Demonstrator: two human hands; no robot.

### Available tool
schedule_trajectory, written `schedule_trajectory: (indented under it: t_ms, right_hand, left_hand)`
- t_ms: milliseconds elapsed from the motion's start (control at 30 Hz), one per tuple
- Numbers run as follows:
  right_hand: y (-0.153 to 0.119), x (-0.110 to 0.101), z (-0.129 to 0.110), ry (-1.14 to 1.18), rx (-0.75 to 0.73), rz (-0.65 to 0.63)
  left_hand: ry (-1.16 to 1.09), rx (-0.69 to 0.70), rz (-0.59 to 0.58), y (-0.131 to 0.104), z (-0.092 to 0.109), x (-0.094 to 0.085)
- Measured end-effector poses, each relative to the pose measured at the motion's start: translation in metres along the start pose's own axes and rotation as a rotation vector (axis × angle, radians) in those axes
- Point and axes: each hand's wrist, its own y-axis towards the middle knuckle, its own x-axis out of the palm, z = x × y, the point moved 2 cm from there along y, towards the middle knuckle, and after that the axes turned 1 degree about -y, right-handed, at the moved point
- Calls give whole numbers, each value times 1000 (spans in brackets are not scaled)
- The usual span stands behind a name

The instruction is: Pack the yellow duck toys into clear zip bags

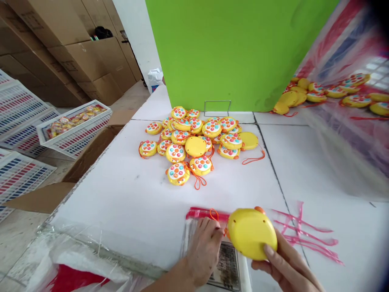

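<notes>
My right hand [285, 259] is closed round the edge of a yellow toy [252, 234], whose plain back faces up. An orange cord loop sticks out at the toy's left end. Beside that end, my left hand [205, 251] has its fingers pressed together at the cord, over a clear plastic bag [190, 231] with a pink top strip. What its fingertips grip is too small to make out. Under the hands lies a dark printed label [227, 265]. Farther back sits a pile of similar toys [178, 153], most with coloured dots up.
Pink strips [304, 231] lie to the right. A green board [231, 52] stands behind the pile, with a wire stand [217, 101] at its foot. More toys [334, 91] and clear plastic are at the right. White baskets [75, 127] and cardboard boxes [88, 61] are at the left.
</notes>
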Motion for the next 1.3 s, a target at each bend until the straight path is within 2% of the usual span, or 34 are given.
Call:
schedule_trajectory:
  t_ms: [133,300,400,500,567,633,700,767,833,933,1100,1167,1300]
  right_hand:
    - [16,15,-10,-412,-288,-9]
    - [24,6,1,-727,-526,-39]
    - [23,-2,2,-816,-603,-77]
    - [23,-3,-1,-840,-546,-44]
    - [23,0,-3,-838,-477,18]
    - [22,4,-5,-804,-433,67]
    - [20,6,-7,-760,-412,97]
    - [18,5,-10,-731,-398,97]
    - [18,2,-15,-742,-409,48]
    - [21,4,-25,-833,-476,-93]
    - [26,25,-32,-1087,-657,-282]
    - [26,33,-32,-1188,-754,-243]
    - [23,44,-36,-1207,-855,-24]
  left_hand:
    - [1,71,68,-3,8,-7]
    - [-43,97,175,1,17,-15]
    - [-60,108,198,4,18,-22]
    - [-114,115,174,3,11,-39]
    - [-166,34,213,1,2,-55]
    - [-230,-179,233,1,-10,-68]
    - [-329,-433,165,2,-21,-70]
    - [-474,-590,40,5,-26,-63]
    - [-647,-654,-35,10,-27,-53]
    - [-859,-712,-37,17,-24,-42]
    - [-1020,-788,-45,20,-17,-41]
    - [-1109,-814,-45,17,-15,-40]
    - [-1276,-849,-30,10,-13,-38]
